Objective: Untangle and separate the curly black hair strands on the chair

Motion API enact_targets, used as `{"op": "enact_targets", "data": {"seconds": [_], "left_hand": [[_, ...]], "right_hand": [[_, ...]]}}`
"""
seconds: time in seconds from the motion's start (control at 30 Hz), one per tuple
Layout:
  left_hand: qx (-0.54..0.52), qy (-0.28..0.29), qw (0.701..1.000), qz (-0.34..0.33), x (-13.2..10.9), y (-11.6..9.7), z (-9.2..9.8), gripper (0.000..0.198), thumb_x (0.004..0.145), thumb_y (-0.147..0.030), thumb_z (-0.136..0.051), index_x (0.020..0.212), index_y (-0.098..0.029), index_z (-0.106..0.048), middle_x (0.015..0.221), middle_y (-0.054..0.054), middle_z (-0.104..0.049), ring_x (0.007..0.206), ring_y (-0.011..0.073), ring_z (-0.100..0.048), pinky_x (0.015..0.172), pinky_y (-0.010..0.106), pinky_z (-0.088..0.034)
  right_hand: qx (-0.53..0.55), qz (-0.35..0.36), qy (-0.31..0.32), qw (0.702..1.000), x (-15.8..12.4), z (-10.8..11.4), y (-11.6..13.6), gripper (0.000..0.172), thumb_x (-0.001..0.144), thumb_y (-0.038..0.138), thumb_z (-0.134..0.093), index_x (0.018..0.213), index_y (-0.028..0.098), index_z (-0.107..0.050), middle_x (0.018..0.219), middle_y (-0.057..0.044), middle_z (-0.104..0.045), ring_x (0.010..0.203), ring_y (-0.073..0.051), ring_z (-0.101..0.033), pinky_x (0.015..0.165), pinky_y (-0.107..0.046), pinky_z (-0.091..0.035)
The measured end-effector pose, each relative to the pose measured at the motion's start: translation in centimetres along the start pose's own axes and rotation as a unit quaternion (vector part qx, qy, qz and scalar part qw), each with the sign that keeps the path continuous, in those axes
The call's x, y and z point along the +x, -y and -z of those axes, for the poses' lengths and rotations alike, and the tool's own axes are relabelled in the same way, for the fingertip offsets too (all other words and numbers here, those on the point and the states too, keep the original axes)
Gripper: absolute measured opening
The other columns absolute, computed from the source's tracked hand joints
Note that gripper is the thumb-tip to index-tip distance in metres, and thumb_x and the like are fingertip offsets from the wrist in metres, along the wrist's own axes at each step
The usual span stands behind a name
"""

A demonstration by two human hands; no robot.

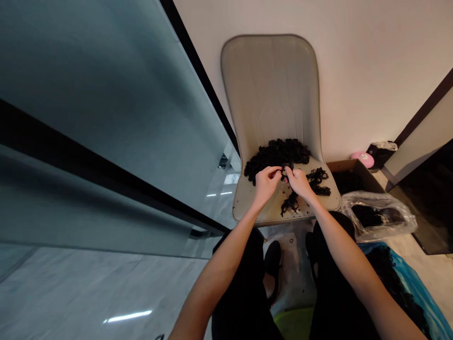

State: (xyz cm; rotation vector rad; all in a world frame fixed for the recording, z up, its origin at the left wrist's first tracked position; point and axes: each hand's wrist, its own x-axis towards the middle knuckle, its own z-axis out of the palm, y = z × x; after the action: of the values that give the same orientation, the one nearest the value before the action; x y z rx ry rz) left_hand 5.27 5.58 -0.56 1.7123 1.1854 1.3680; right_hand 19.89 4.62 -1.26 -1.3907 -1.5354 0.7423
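My left hand (266, 183) and my right hand (297, 182) meet over the seat of a beige padded chair (272, 89). Both are closed in a pinch on a small black curled piece (284, 175), mostly hidden by the fingers; its kind is too small to tell. Just behind the hands lies a heap of similar black curled pieces (279, 153). To the right of my right hand rests a smaller black bunch (318, 178). Another black strand-like bunch (290, 203) lies near the seat's front edge, below my right hand. Small dark crumbs dot the seat.
A glass partition (106, 118) with a black frame stands close on the left. Right of the chair are a cardboard box (370, 175), a clear plastic bag (406, 222) and a blue bag (414, 278), with black material inside. A pink round object (363, 159) sits behind them.
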Motion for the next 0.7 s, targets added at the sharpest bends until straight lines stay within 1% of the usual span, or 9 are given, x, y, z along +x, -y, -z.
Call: {"op": "enact_targets", "data": {"seconds": [0.07, 0.13, 0.23, 0.3, 0.37, 0.47, 0.6, 0.63, 0.7], "left_hand": [[-0.013, 0.013, 1.000, -0.007, -0.5, -0.4, -0.1, 0.024, 0.081, -0.027, -0.064, 0.101, -0.017, -0.075, 0.081, 0.004, -0.071, 0.069, 0.0150, -0.061, 0.066, 0.026, -0.045], [-0.024, 0.019, 0.999, -0.010, -0.9, -0.9, -0.1, 0.023, 0.082, -0.026, -0.066, 0.102, -0.018, -0.073, 0.081, 0.003, -0.070, 0.072, 0.0158, -0.063, 0.069, 0.027, -0.047], [0.010, 0.028, 0.998, -0.049, -1.2, -1.5, 0.3, 0.016, 0.084, -0.029, -0.069, 0.096, -0.019, -0.074, 0.089, 0.005, -0.071, 0.077, 0.0168, -0.062, 0.075, 0.029, -0.048], [0.035, 0.041, 0.995, -0.079, -1.1, -1.6, 0.6, 0.016, 0.086, -0.032, -0.070, 0.096, -0.020, -0.075, 0.093, 0.005, -0.070, 0.078, 0.0169, -0.060, 0.076, 0.030, -0.047], [0.043, 0.052, 0.993, -0.101, -1.0, -1.6, 0.8, 0.016, 0.088, -0.032, -0.069, 0.097, -0.020, -0.075, 0.093, 0.005, -0.069, 0.077, 0.0166, -0.059, 0.076, 0.030, -0.046], [0.043, 0.068, 0.990, -0.119, -0.9, -1.4, 0.6, 0.015, 0.088, -0.030, -0.068, 0.096, -0.019, -0.074, 0.090, 0.004, -0.068, 0.075, 0.0156, -0.058, 0.074, 0.029, -0.045], [0.056, 0.081, 0.991, -0.088, -0.7, -1.2, 0.4, 0.012, 0.085, -0.029, -0.069, 0.090, -0.018, -0.070, 0.077, 0.001, -0.065, 0.068, 0.0146, -0.055, 0.068, 0.027, -0.042], [0.056, 0.093, 0.991, -0.077, -0.6, -1.1, 0.5, 0.013, 0.085, -0.031, -0.069, 0.087, -0.018, -0.069, 0.074, 0.000, -0.064, 0.066, 0.0145, -0.055, 0.067, 0.027, -0.041], [0.047, 0.140, 0.987, -0.060, -0.4, -0.9, 0.8, 0.018, 0.085, -0.035, -0.068, 0.081, -0.018, -0.067, 0.070, -0.001, -0.063, 0.065, 0.0143, -0.054, 0.065, 0.027, -0.039]], "right_hand": [[0.004, -0.039, 0.024, 0.999, 0.2, 0.3, -0.4, 0.062, 0.099, 0.060, -0.040, 0.057, 0.019, -0.059, 0.049, 0.001, -0.049, 0.057, -0.015, -0.048, 0.064, -0.029, -0.032], [0.028, -0.066, 0.039, 0.997, 0.3, 0.5, -0.5, 0.060, 0.099, 0.061, -0.041, 0.058, 0.019, -0.056, 0.049, 0.002, -0.047, 0.058, -0.015, -0.046, 0.062, -0.028, -0.031], [0.090, -0.068, 0.064, 0.992, 0.4, 0.4, -0.3, 0.064, 0.096, 0.070, -0.037, 0.057, 0.021, -0.049, 0.051, 0.002, -0.046, 0.057, -0.014, -0.043, 0.061, -0.028, -0.031], [0.123, -0.061, 0.085, 0.987, 0.5, 0.2, -0.3, 0.067, 0.094, 0.074, -0.035, 0.059, 0.021, -0.051, 0.052, 0.003, -0.046, 0.056, -0.014, -0.042, 0.060, -0.028, -0.032], [0.137, -0.066, 0.086, 0.985, 0.5, 0.1, -0.4, 0.065, 0.093, 0.074, -0.039, 0.061, 0.020, -0.054, 0.053, 0.003, -0.046, 0.056, -0.013, -0.042, 0.059, -0.027, -0.032], [0.126, -0.076, 0.056, 0.988, 0.6, 0.2, -0.6, 0.057, 0.094, 0.066, -0.047, 0.063, 0.019, -0.058, 0.055, 0.002, -0.050, 0.058, -0.014, -0.044, 0.059, -0.027, -0.033], [0.078, -0.062, 0.034, 0.994, 0.5, 0.5, -0.7, 0.050, 0.095, 0.055, -0.049, 0.061, 0.018, -0.057, 0.056, 0.001, -0.053, 0.059, -0.014, -0.047, 0.060, -0.027, -0.033], [0.067, -0.060, 0.034, 0.995, 0.4, 0.7, -0.7, 0.050, 0.094, 0.055, -0.049, 0.060, 0.019, -0.056, 0.055, 0.001, -0.053, 0.058, -0.014, -0.047, 0.060, -0.027, -0.033], [0.050, -0.064, 0.042, 0.996, 0.3, 0.8, -0.7, 0.050, 0.093, 0.056, -0.051, 0.059, 0.019, -0.054, 0.054, 0.002, -0.052, 0.058, -0.014, -0.047, 0.060, -0.027, -0.033]]}}
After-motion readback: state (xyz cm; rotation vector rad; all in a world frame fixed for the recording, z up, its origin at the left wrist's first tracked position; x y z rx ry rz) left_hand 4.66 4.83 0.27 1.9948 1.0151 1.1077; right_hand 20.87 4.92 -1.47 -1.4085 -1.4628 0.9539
